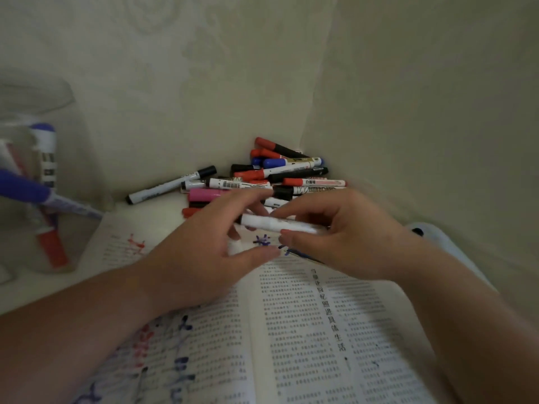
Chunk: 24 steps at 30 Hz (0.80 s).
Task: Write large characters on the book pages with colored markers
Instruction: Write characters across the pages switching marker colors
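Uncapping a white-barrelled marker over the open book

White-barrelled marker (pixel 280 224) lies level in the air above the far edge of the open book (pixel 306 330), just over blue strokes (pixel 262 240) already on the page. We judge the step as pulling the cap: next, the dark left end must come off, then the tip goes down to the page. Right hand (pixel 344 237) is clamped round the barrel, fingers above, thumb below. Left hand (pixel 204 252) is half spread at the dark end, thumb clear of it; whether its fingers grip we cannot tell. Farther off, a pile of markers (pixel 280 173) sits by the wall.
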Motion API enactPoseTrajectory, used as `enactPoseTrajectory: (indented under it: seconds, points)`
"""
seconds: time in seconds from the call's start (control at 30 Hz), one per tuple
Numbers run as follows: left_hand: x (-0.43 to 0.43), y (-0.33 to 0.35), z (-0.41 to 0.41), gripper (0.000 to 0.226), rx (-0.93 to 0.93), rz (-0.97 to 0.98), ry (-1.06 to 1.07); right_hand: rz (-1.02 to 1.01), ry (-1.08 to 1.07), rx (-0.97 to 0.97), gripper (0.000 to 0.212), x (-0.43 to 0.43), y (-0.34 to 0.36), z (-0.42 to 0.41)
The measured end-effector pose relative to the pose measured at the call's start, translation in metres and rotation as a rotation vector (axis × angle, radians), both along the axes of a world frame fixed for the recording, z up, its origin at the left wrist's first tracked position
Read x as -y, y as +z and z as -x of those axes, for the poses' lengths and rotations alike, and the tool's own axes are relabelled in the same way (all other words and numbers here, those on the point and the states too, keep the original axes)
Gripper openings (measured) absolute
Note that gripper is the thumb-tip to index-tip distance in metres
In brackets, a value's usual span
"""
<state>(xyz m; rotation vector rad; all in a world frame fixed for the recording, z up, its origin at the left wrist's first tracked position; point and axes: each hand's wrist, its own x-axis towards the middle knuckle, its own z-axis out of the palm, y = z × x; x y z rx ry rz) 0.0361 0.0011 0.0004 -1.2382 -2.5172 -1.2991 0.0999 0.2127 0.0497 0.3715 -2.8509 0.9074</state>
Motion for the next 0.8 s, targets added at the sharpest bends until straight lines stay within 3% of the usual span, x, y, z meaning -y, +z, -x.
enactPoseTrajectory:
  seconds: [0.13, 0.23, 0.3, 0.37, 0.43, 0.5, 0.67, 0.8]
  points:
    - [0.001, 0.005, 0.0, 0.003, -0.189, 0.107, -0.045, 0.182, -0.005, -0.004, 0.022, 0.002, 0.003, -0.003]
    - [0.0, 0.003, 0.001, 0.015, -0.285, 0.165, -0.034, 0.428, -0.06, -0.007, 0.023, -0.002, 0.005, -0.003]
    - [-0.002, 0.002, 0.0, 0.007, -0.258, 0.158, -0.007, 0.639, -0.038, -0.018, 0.026, -0.001, 0.002, -0.002]
    - [-0.003, 0.0, 0.0, 0.027, -0.192, 0.115, 0.032, 0.761, -0.023, -0.015, 0.029, 0.007, -0.002, -0.001]
    - [-0.002, -0.001, 0.0, 0.037, -0.113, 0.1, 0.034, 0.818, 0.0, 0.002, 0.026, 0.016, -0.006, 0.0]
    - [0.0, 0.001, -0.002, 0.027, -0.039, 0.073, -0.016, 0.862, 0.027, 0.011, 0.022, 0.023, -0.011, 0.002]
    - [0.001, 0.007, -0.004, 0.029, -0.031, 0.012, -0.05, 0.766, 0.1, 0.007, 0.015, 0.026, -0.017, 0.005]
    - [0.002, 0.004, -0.001, 0.035, 0.011, -0.014, -0.043, 0.921, 0.088, 0.04, 0.019, 0.023, -0.014, 0.007]
